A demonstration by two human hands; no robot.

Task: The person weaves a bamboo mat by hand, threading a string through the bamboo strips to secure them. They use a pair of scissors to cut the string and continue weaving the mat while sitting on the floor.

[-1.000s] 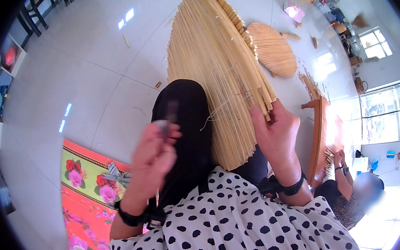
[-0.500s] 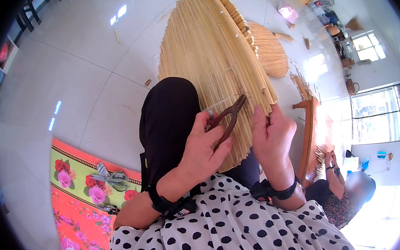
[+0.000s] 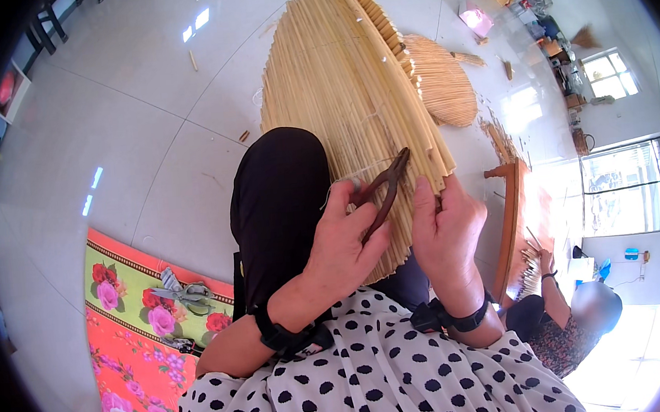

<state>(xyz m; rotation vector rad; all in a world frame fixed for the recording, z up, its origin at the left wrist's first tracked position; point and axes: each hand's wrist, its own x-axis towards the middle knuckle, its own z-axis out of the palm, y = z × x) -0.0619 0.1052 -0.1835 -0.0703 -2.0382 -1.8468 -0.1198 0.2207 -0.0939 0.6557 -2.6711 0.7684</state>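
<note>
Across my lap leans a large rounded mat of pale straw-coloured stalks, laid side by side and bound with thin thread. My left hand is closed around the handles of rusty pliers, whose jaws point up and right onto the stalks near the right edge. A pale thread runs by my left fingers across the mat. My right hand pinches the lower right edge of the stalks between thumb and fingers, just right of the plier jaws.
A second round stalk piece lies on the tiled floor at right, near scattered scraps. A flowered cloth with grey-handled scissors spreads at lower left. Beside a wooden table, another person handles sticks at the right.
The plier tips have moved slightly up and right along the stalks, with my left hand following. The mat has shifted slightly left. The other person's hands have moved.
</note>
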